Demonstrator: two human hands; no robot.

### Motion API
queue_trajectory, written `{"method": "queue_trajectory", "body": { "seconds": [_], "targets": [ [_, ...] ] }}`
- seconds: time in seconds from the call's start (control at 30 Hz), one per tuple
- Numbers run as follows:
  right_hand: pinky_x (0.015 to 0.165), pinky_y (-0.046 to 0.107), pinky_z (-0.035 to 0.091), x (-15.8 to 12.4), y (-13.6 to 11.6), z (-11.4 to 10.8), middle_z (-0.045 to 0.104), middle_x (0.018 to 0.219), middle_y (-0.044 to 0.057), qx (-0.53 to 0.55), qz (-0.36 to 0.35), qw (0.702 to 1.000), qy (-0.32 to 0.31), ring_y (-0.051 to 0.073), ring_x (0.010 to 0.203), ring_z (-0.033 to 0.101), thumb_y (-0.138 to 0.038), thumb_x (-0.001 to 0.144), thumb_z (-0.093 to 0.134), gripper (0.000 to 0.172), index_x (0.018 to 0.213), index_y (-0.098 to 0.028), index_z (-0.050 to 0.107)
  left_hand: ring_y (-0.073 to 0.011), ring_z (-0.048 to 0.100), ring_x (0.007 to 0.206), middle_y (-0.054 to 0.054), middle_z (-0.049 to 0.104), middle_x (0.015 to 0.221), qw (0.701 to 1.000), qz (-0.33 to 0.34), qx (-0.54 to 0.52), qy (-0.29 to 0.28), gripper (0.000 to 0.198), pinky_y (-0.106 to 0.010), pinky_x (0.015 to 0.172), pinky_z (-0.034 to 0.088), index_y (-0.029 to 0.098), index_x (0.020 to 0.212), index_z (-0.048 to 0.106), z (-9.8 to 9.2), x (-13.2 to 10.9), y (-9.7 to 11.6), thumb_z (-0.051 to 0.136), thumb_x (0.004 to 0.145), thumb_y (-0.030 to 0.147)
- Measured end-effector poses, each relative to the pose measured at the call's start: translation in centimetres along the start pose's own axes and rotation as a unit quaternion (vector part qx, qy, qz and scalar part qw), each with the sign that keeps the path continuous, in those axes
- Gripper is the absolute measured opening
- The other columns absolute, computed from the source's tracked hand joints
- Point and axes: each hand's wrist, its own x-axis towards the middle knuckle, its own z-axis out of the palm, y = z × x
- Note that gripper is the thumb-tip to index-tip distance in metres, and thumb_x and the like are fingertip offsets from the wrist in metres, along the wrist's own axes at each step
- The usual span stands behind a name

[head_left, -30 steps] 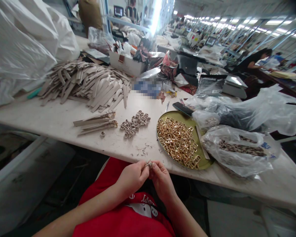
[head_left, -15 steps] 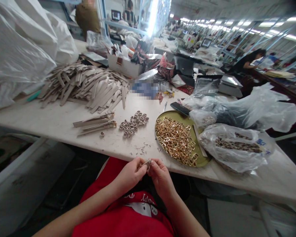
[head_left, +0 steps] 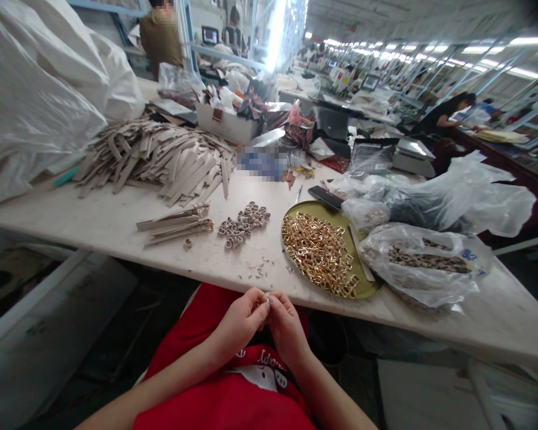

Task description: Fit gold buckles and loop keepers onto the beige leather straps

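My left hand (head_left: 246, 315) and my right hand (head_left: 287, 325) meet in front of the table's near edge, above the lap. Both are closed in a pinch, fingertips against fingertips. A small pale piece (head_left: 268, 298) barely shows between them; the fingers hide the rest. Just beyond lie tiny grey scraps (head_left: 257, 269) on the tabletop. Further back is a heap of small beige strap loops (head_left: 244, 224), with one loose loop (head_left: 188, 243) to the left. Several beige straps with gold buckles (head_left: 179, 224) lie beside that heap. Gold buckles fill a round olive tray (head_left: 365, 286) to the right.
A large pile of beige straps (head_left: 161, 158) covers the back left, beside white sheeting (head_left: 40, 89). At the right are a clear bag of loops (head_left: 421, 263), more plastic bags (head_left: 466, 191) and a phone (head_left: 326, 196). A box (head_left: 226, 122) stands behind. Other people work farther off.
Both hands have drawn closer together, and the pale strip that showed between them is now mostly covered by fingers. The view has shifted slightly; the things on the table lie as before.
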Motion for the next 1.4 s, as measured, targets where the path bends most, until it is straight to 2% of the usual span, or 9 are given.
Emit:
{"method": "queue_trajectory", "body": {
  "seconds": [0.13, 0.3, 0.57, 0.73, 0.83, 1.03, 1.17, 1.3, 1.4],
  "targets": [
    [0.051, 0.021, 0.034, -0.1, -0.5, -0.3, 0.049, 0.056, -0.004, 0.009, 0.003, 1.0, -0.009, 0.009, 0.05, 0.041, -0.032, 0.076, 0.06, 0.016, 0.069, -0.018, 0.055, -0.0088, 0.042, 0.051, 0.005, 0.047, 0.057, 0.999, -0.013, 0.029, -0.018, 0.018, -0.02, 0.05, 0.034, 0.017, 0.071, 0.046, -0.7, 0.1, 0.8, 0.043, 0.083, 0.031],
    [0.055, 0.022, 0.036, 0.0, -2.0, -1.3, 0.053, 0.059, -0.002, -0.111, -0.002, 0.994, -0.019, 0.01, 0.054, 0.045, -0.035, 0.077, 0.06, 0.018, 0.075, -0.017, 0.06, -0.01, 0.044, 0.052, 0.005, 0.048, 0.055, 0.994, -0.033, 0.103, -0.03, 0.019, -0.02, 0.05, 0.032, 0.016, 0.073, 0.051, -1.9, 0.5, 1.4, 0.044, 0.082, 0.032],
    [0.055, 0.023, 0.036, 0.2, -0.9, -1.6, 0.054, 0.058, -0.003, -0.213, -0.037, 0.976, 0.001, 0.009, 0.054, 0.046, -0.038, 0.079, 0.056, 0.022, 0.074, -0.017, 0.058, -0.0119, 0.049, 0.057, 0.002, 0.055, 0.063, 0.989, -0.033, 0.144, -0.027, 0.022, -0.021, 0.053, 0.035, 0.016, 0.076, 0.054, -1.4, 0.9, 0.2, 0.039, 0.084, 0.029],
    [0.055, 0.023, 0.038, 0.5, -1.3, -2.1, 0.057, 0.062, -0.002, -0.256, -0.035, 0.966, -0.025, 0.011, 0.056, 0.049, -0.038, 0.08, 0.053, 0.022, 0.076, -0.018, 0.058, -0.0132, 0.052, 0.062, 0.0, 0.058, 0.066, 0.979, -0.02, 0.202, -0.025, 0.021, -0.021, 0.056, 0.036, 0.017, 0.075, 0.056, -1.4, 1.1, 0.8, 0.038, 0.083, 0.025],
    [0.056, 0.025, 0.038, 0.8, -2.5, -2.7, 0.059, 0.067, 0.001, -0.366, -0.077, 0.925, -0.061, 0.014, 0.062, 0.051, -0.034, 0.081, 0.051, 0.018, 0.078, -0.019, 0.06, -0.0139, 0.053, 0.063, 0.0, 0.059, 0.067, 0.971, -0.015, 0.236, -0.033, 0.02, -0.021, 0.055, 0.035, 0.017, 0.075, 0.057, -1.5, 1.2, 1.0, 0.04, 0.082, 0.026],
    [0.053, 0.026, 0.026, 0.9, -5.1, -2.8, 0.051, 0.061, -0.001, -0.61, -0.184, 0.76, -0.127, 0.013, 0.057, 0.042, -0.02, 0.078, 0.051, 0.015, 0.064, -0.02, 0.054, -0.0153, 0.055, 0.064, -0.001, 0.061, 0.067, 0.959, -0.009, 0.281, -0.025, 0.022, -0.022, 0.055, 0.035, 0.018, 0.076, 0.057, -1.6, 0.6, 1.1, 0.04, 0.083, 0.029],
    [0.051, 0.026, 0.022, 0.3, -5.5, -2.4, 0.047, 0.059, -0.002, -0.63, -0.214, 0.73, -0.158, 0.012, 0.055, 0.039, -0.015, 0.076, 0.05, 0.016, 0.061, -0.02, 0.05, -0.0147, 0.055, 0.059, 0.0, 0.061, 0.063, 0.962, -0.03, 0.266, -0.051, 0.025, -0.022, 0.053, 0.036, 0.017, 0.082, 0.058, -1.6, -0.1, 1.2, 0.038, 0.084, 0.032],
    [0.051, 0.026, 0.022, -0.4, -5.3, -2.2, 0.047, 0.06, -0.001, -0.634, -0.23, 0.714, -0.187, 0.012, 0.055, 0.04, -0.014, 0.076, 0.049, 0.017, 0.06, -0.019, 0.049, -0.0133, 0.057, 0.063, -0.001, 0.066, 0.082, 0.974, -0.033, 0.202, -0.102, 0.034, -0.021, 0.057, 0.041, 0.019, 0.111, 0.054, -1.9, -0.5, 1.7, 0.044, 0.08, 0.03],
    [0.051, 0.026, 0.023, -0.8, -5.1, -2.2, 0.048, 0.06, -0.001, -0.635, -0.232, 0.708, -0.203, 0.012, 0.056, 0.041, -0.014, 0.078, 0.048, 0.017, 0.061, -0.019, 0.049, -0.0127, 0.057, 0.061, 0.0, 0.067, 0.086, 0.97, -0.023, 0.188, -0.15, 0.036, -0.02, 0.056, 0.041, 0.021, 0.111, 0.057, -1.9, -0.6, 1.9, 0.043, 0.079, 0.026]
  ]
}}
